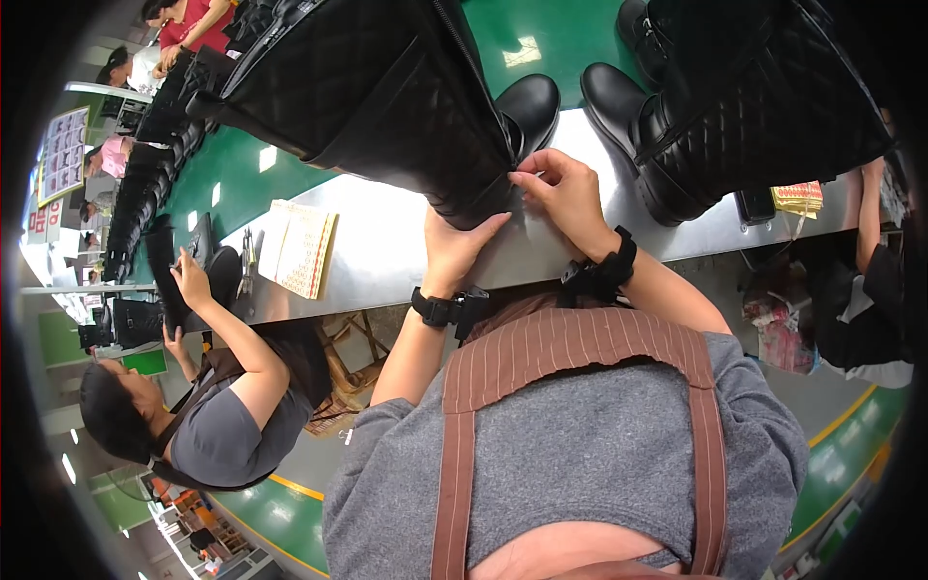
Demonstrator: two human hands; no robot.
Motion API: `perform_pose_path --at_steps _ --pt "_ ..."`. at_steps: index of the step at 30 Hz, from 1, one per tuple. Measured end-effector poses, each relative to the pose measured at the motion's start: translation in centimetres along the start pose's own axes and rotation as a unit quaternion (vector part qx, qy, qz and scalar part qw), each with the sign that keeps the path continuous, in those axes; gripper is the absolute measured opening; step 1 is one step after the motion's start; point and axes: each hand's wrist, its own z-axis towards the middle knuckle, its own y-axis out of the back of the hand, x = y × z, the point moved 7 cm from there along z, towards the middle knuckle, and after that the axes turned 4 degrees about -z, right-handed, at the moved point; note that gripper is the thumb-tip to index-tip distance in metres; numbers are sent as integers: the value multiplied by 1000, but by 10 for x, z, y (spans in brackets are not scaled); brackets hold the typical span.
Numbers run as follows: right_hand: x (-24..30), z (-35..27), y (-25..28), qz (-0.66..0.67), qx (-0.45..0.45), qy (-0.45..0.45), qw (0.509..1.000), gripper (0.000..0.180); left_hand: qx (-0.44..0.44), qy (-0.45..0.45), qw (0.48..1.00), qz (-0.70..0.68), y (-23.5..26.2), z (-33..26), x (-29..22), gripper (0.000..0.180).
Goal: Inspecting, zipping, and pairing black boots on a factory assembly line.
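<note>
Right now the left hand (452, 246) is lying flat and spread against the tall black quilted boot (387, 92) on the silver table (387, 242), while the right hand (565, 193) is pinching its edge, though whatever the fingertips are holding is too small to see.

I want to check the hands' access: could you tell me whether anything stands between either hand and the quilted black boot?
Nothing visible does. The left hand rests against the boot shaft's lower edge, and the right hand pinches it at the same spot. The steel bench around them is bare.
</note>
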Motion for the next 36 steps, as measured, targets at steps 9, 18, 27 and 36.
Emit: perform_pose_path --at_steps 9,18,27,36 --pt "-9 3 0 53 -2 23 998 15 -37 2 999 12 2 0 3 63" --pt "-25 13 -5 89 199 -104 970 17 -44 -45 997 47 1 -1 9 59" --pt "93 28 5 197 273 -75 939 27 -88 -53 985 136 -2 -3 2 64" --pt "217 39 17 163 217 52 961 27 -86 -54 991 91 -3 -7 4 51"
